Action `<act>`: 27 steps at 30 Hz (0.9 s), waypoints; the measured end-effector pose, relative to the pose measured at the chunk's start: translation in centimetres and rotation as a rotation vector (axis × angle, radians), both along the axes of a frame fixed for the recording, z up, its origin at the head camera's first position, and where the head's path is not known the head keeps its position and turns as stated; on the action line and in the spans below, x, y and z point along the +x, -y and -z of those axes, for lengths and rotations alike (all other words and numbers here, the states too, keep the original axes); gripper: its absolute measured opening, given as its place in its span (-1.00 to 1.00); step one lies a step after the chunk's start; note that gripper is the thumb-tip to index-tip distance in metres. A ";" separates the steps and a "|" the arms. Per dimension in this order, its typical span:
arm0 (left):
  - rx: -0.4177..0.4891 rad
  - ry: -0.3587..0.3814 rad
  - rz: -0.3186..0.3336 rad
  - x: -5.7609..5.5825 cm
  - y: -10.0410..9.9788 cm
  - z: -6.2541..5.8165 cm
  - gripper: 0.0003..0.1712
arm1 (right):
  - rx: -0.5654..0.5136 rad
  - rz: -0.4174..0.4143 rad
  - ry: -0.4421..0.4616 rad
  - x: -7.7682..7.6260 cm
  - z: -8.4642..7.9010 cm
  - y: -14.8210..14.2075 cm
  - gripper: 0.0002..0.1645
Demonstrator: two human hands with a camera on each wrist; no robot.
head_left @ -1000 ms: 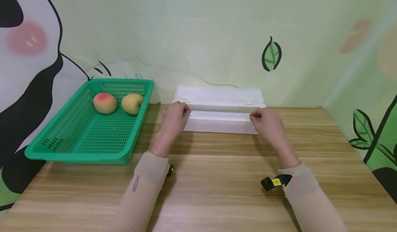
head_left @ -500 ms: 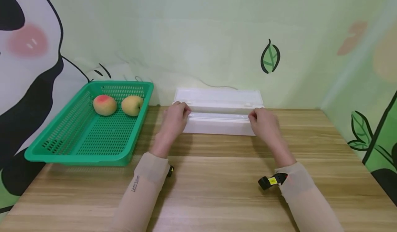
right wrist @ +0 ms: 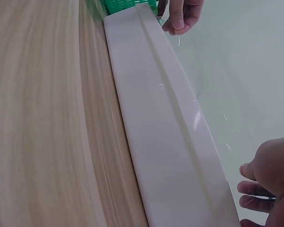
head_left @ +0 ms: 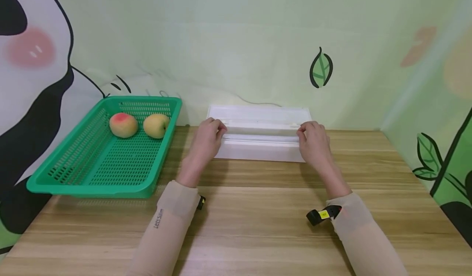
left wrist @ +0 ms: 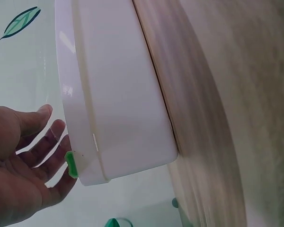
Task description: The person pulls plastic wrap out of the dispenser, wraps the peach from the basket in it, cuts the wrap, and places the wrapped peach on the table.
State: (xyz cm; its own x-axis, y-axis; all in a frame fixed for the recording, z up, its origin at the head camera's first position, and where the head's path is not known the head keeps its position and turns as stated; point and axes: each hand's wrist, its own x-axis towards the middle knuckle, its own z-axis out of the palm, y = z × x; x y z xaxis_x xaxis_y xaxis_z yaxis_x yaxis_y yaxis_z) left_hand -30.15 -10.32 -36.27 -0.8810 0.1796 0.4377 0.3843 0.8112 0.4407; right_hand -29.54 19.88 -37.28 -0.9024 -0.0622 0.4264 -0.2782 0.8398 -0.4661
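A long white cling film dispenser (head_left: 262, 151) stands at the back of the table, its lid (head_left: 259, 112) tipped open toward the wall. My left hand (head_left: 208, 138) is at the dispenser's left end, thumb and forefinger together. At the opposite end, my right hand (head_left: 315, 142) has its fingertips drawn together in the same way. Both seem to pinch a clear sheet of cling film (right wrist: 228, 147), which shows only as faint glints in the right wrist view. A green tab (left wrist: 72, 164) sits on the dispenser's end beside my left fingers. The film roll is hidden.
On the left a green plastic basket (head_left: 90, 188) holds two peaches, one pink-topped (head_left: 123, 125) and one yellow (head_left: 156, 126). A printed wall (head_left: 239, 54) rises directly behind the dispenser. The wooden table (head_left: 250, 226) extends in front.
Both hands have risen slightly over the dispenser. My right hand first shifted a little left, then up and back right. The glossy film seen over the dispenser earlier is less visible now.
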 end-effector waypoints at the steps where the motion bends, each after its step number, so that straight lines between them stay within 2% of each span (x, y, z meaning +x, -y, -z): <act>1: -0.008 0.002 -0.008 0.0 0.0 0.0 -0.93 | -0.004 -0.004 -0.008 0.0 0.0 0.0 -0.85; 8: -0.043 0.016 -0.068 0.2 -0.1 -0.1 -0.89 | -0.074 -0.037 -0.025 -0.1 0.0 0.1 -0.85; 19: 0.003 -0.057 -0.034 0.1 -0.1 -0.4 -0.88 | -0.121 -0.047 -0.094 0.0 -0.3 0.0 -0.89; 27: 0.012 -0.068 -0.065 0.3 -0.3 -0.5 -0.89 | -0.150 -0.084 -0.181 0.1 -0.4 0.0 -0.88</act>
